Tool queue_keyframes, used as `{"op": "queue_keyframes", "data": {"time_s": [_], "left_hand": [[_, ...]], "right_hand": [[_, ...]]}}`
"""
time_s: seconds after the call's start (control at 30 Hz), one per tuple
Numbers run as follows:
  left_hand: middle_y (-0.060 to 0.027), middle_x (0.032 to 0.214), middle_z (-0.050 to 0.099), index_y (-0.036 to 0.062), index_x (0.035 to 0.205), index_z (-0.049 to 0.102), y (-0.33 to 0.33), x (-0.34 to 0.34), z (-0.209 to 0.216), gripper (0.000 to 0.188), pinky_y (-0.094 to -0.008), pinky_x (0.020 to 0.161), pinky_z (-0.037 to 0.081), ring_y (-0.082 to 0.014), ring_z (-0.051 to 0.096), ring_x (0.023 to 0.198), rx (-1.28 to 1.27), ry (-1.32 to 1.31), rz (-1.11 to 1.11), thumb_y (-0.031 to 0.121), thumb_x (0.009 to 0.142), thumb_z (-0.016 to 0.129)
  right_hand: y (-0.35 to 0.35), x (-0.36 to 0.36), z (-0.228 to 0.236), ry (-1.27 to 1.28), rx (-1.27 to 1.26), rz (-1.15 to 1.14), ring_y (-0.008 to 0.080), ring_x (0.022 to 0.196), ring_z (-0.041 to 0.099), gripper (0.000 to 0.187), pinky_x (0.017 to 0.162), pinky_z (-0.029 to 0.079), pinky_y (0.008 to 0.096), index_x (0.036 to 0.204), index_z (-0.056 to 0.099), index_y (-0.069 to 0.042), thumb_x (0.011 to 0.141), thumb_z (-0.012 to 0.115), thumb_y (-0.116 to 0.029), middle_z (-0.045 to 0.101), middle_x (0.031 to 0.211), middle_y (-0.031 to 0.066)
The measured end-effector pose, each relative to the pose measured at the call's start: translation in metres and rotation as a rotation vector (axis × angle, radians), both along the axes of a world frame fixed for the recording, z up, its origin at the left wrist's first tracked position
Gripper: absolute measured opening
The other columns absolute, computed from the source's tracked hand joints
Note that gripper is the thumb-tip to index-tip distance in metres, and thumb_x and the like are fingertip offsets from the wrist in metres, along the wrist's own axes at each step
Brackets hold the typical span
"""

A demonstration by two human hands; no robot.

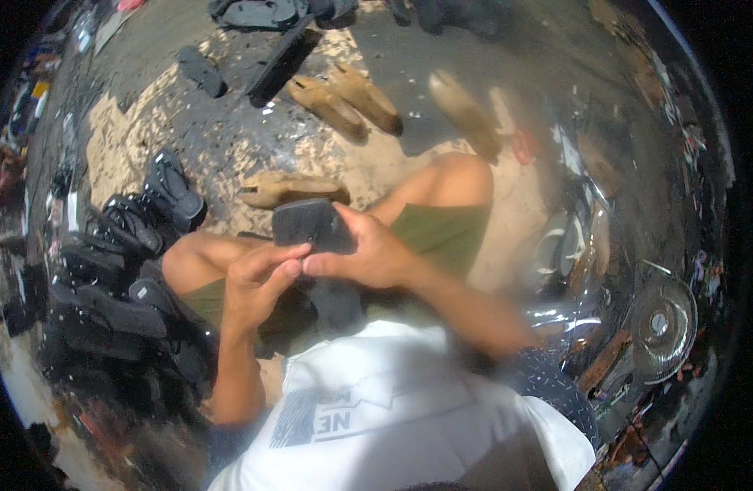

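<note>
A black, flat piece that looks like a sandal sole point(309, 225) is held up over my lap, its broad end pointing away from me. My right hand point(370, 250) is closed round its right edge, thumb across the near part. At the lower left edge, the thumb and fingers of my left hand point(258, 274) pinch it, and both thumbs nearly meet. A dark grey part point(335, 301) shows beneath my hands; whether it belongs to the same piece I cannot tell. Just beyond lies a tan shoe last point(290, 188).
Black sandals point(131, 225) are heaped at my left. More shoe lasts point(331, 106) lie on the stained floor ahead, near a dark loose sole point(200, 71) and other black footwear point(262, 12). A round fan point(659, 321) and clear plastic point(565, 319) are at the right.
</note>
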State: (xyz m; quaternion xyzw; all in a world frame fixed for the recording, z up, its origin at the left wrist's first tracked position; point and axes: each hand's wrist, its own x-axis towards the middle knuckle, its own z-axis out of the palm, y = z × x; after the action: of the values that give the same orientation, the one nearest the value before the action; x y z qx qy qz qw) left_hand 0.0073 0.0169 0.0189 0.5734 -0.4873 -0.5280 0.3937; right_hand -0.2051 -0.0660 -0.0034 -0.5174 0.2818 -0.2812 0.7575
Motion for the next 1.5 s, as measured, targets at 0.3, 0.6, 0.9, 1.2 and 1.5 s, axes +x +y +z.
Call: {"op": "queue_keyframes", "data": {"time_s": [0.3,0.6,0.9,1.2,1.5], "left_hand": [[0.0003,0.093,0.071,0.0022,0.115,0.074,-0.011,-0.011,0.002,0.020,-0.0209,0.070,0.048,-0.0056,0.058,0.080,0.097,0.075,0.091,0.014,0.101,0.066],[-0.0047,0.101,0.071,0.0009,0.110,0.066,0.000,-0.022,-0.013,0.018,-0.0265,0.077,0.052,-0.0124,0.065,0.087,-0.193,-0.107,0.060,0.009,0.095,0.072],[-0.0222,0.165,0.020,0.0054,0.164,0.008,-0.031,-0.044,-0.031,0.103,-0.0423,0.116,0.036,-0.0306,0.036,0.145,-0.036,-0.157,0.208,0.030,0.092,0.077],[-0.0120,0.122,0.065,-0.0042,0.140,0.048,-0.030,-0.016,-0.042,0.049,-0.0347,0.097,0.051,-0.0214,0.061,0.111,0.046,0.074,0.232,0.002,0.094,0.065],[-0.0127,0.112,0.070,-0.0110,0.151,0.037,-0.050,0.042,-0.043,0.065,-0.0247,0.083,0.053,-0.0118,0.066,0.093,-0.121,0.086,0.679,0.013,0.099,0.068]], "right_hand": [[0.003,-0.003,-0.016,0.028,-0.121,-0.113,0.0159,0.103,0.064,0.064,0.093,0.053,0.0330,0.131,0.055,0.003,0.087,0.082,-0.036,0.069,0.115,0.0107],[0.005,-0.004,-0.024,0.124,-0.069,-0.101,0.0166,0.097,0.062,0.051,0.087,0.052,0.0333,0.128,0.058,0.003,0.090,0.077,-0.026,0.068,0.107,0.0104],[-0.036,-0.009,-0.040,0.274,-0.361,-0.317,0.0357,0.112,0.059,0.039,0.101,0.045,0.0452,0.118,0.065,0.002,0.090,0.073,-0.023,0.064,0.116,0.0221],[-0.208,-0.183,-0.094,0.818,-0.826,-0.647,0.0365,0.108,0.068,0.078,0.095,0.054,0.0436,0.138,0.056,0.001,0.085,0.080,-0.050,0.067,0.126,0.0236],[-0.173,-0.161,-0.026,0.716,-0.396,-0.406,0.0227,0.107,0.066,0.055,0.093,0.053,0.0356,0.130,0.059,0.002,0.093,0.069,-0.037,0.069,0.119,0.0155]]}}
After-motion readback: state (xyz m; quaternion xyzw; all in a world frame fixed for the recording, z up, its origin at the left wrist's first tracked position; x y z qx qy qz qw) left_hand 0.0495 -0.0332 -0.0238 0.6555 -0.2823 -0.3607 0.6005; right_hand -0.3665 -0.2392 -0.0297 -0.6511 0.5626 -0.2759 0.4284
